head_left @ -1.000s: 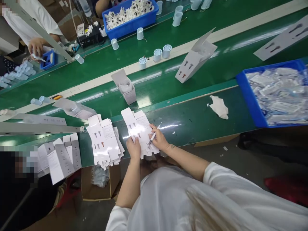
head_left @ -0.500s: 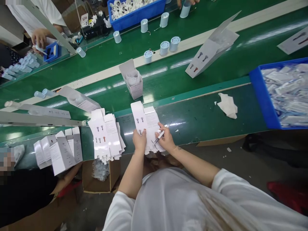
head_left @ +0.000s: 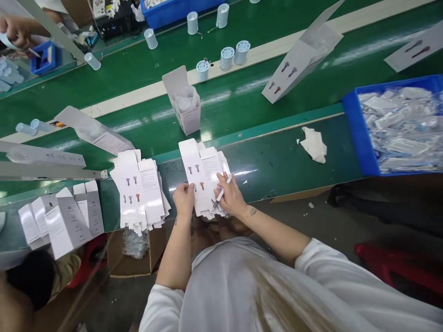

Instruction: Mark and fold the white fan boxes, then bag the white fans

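Observation:
In the head view, a stack of flattened white boxes (head_left: 210,168) with small printed pictures lies at the bench edge before me. My left hand (head_left: 183,199) is closed, thumb and finger pinching the left edge of the top flattened box. Over the stack's right side, my right hand (head_left: 232,195) is closed around a slim white pen (head_left: 222,192), its dark tip pointing down-left near the lower edge of the boxes. A second stack of flattened boxes (head_left: 130,193) lies left of my left hand.
Open upright boxes (head_left: 189,117) stand on the green conveyor (head_left: 235,108) beyond. Folded boxes (head_left: 71,226) are at left. A blue bin (head_left: 360,133) of bagged parts sits right, near a crumpled white paper (head_left: 313,145). A co-worker's hand (head_left: 17,33) works at upper left.
My left hand has shifted down and outward to the left edge of the boxes. More flattened boxes show fanned out under the top one. The whole view has shifted slightly.

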`<state>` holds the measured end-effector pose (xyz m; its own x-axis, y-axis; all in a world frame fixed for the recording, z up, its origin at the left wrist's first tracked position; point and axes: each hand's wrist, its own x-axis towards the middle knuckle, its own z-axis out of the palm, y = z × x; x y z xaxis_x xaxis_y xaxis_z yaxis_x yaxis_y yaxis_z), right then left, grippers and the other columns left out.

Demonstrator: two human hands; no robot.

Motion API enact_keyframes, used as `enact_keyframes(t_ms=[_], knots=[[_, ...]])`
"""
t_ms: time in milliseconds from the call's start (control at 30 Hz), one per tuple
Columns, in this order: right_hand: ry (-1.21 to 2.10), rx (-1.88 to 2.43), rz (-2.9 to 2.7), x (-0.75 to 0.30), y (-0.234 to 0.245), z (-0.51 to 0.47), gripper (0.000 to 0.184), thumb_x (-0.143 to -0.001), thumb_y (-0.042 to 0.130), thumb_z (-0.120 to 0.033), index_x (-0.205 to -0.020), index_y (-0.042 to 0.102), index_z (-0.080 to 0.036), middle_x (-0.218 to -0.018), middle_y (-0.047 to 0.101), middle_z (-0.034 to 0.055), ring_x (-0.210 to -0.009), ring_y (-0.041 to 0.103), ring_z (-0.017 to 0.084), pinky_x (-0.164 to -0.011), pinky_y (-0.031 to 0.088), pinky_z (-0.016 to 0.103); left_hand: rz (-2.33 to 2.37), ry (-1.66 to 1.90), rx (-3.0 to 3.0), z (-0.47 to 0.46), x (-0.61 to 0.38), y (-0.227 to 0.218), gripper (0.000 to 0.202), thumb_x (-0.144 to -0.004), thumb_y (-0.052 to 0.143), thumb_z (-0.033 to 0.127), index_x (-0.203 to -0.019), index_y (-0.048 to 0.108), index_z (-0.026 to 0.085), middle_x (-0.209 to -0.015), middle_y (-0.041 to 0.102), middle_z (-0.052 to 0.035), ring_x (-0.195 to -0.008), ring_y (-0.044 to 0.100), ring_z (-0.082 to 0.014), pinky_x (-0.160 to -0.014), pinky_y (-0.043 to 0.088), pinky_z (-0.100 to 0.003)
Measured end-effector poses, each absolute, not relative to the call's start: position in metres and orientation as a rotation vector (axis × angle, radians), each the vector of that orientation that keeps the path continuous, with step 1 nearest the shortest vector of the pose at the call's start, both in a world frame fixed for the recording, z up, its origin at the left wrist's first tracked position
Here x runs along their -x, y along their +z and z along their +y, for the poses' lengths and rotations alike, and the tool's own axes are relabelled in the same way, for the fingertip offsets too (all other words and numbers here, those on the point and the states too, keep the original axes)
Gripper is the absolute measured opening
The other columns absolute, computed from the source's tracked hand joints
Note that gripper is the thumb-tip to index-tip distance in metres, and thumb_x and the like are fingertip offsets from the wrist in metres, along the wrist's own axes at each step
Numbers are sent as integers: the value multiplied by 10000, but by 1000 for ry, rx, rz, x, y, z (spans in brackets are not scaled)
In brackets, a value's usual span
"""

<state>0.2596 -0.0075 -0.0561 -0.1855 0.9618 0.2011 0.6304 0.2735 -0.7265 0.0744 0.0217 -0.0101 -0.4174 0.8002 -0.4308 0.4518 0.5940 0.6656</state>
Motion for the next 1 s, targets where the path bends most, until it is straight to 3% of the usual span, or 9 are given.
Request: enact_keyframes(t_ms=[67, 133, 200, 267, 367, 467, 600, 700, 1000], knots=[[632, 1396, -1931, -261, -49, -6, 293, -894, 501, -224, -1184, 475, -193, -1297, 587, 156, -1364, 406, 344, -1143, 184, 687, 1962, 708, -753, 20, -69, -15, 194, -752, 643, 369, -729, 607, 180, -684, 642, -20, -640, 584, -153, -655, 466, -284], [645, 1297, -1911, -264, -42, 1, 254, -917, 491, -245, -1168, 484, -208, -1312, 575, 151, -1309, 473, 332, -1105, 293, 661, 1804, 809, -540, 18, -66, -21, 213, -718, 670, 360, -767, 595, 167, -649, 616, 3, -583, 564, -127, -599, 462, -261], [746, 1143, -1849, -266, -36, 13, 255, -949, 467, -279, -1198, 486, -232, -1263, 598, 134, -1159, 591, 279, -985, 474, 551, 1693, 873, -458, 17, -64, -26, 270, -679, 706, 341, -850, 613, 154, -644, 616, 14, -572, 569, -119, -576, 459, -246], [890, 997, -1781, -264, -32, 28, 294, -975, 440, -338, -1255, 484, -260, -1130, 639, 100, -951, 654, 213, -821, 562, 426, 1667, 879, -464, 17, -65, -27, 311, -657, 722, 328, -892, 633, 144, -653, 632, 9, -574, 576, -117, -558, 455, -234], [1057, 889, -1754, -256, -32, 48, 372, -983, 400, -467, -1276, 517, -270, -959, 642, 61, -848, 641, 186, -771, 561, 385, 1706, 843, -498, 16, -66, -27, 265, -667, 707, 328, -843, 652, 138, -658, 650, -7, -566, 576, -115, -524, 440, -220], [1195, 950, -1725, -249, -37, 57, 422, -969, 380, -546, -1162, 593, -237, -832, 631, 46, -839, 637, 197, -768, 546, 379, 1693, 845, -519, 15, -64, -29, 257, -664, 705, 330, -833, 660, 142, -671, 657, -10, -563, 571, -108, -495, 427, -202], [1210, 1212, -1570, -246, -48, 53, 273, -917, 526, -492, -920, 568, -222, -714, 574, 4, -627, 566, 155, -596, 495, 314, 1658, 850, -523, 12, -58, -36, 267, -658, 707, 329, -841, 682, 137, -692, 665, -23, -565, 565, -101, -472, 421, -185], [1158, 1279, -1573, -244, -54, 49, 205, -882, 588, -418, -871, 494, -237, -645, 500, -36, -537, 483, 133, -539, 442, 294, 1661, 866, -522, 11, -57, -39, 253, -665, 702, 323, -837, 693, 138, -701, 672, -29, -572, 566, -100, -471, 422, -179], [1002, 1359, -1665, -233, -53, 50, 197, -900, 556, -406, -842, 460, -244, -689, 550, -8, -631, 556, 167, -579, 461, 308, 1679, 899, -534, 7, -60, -43, 230, -685, 692, 306, -843, 690, 139, -675, 659, -16, -540, 544, -91, -462, 410, -182]])
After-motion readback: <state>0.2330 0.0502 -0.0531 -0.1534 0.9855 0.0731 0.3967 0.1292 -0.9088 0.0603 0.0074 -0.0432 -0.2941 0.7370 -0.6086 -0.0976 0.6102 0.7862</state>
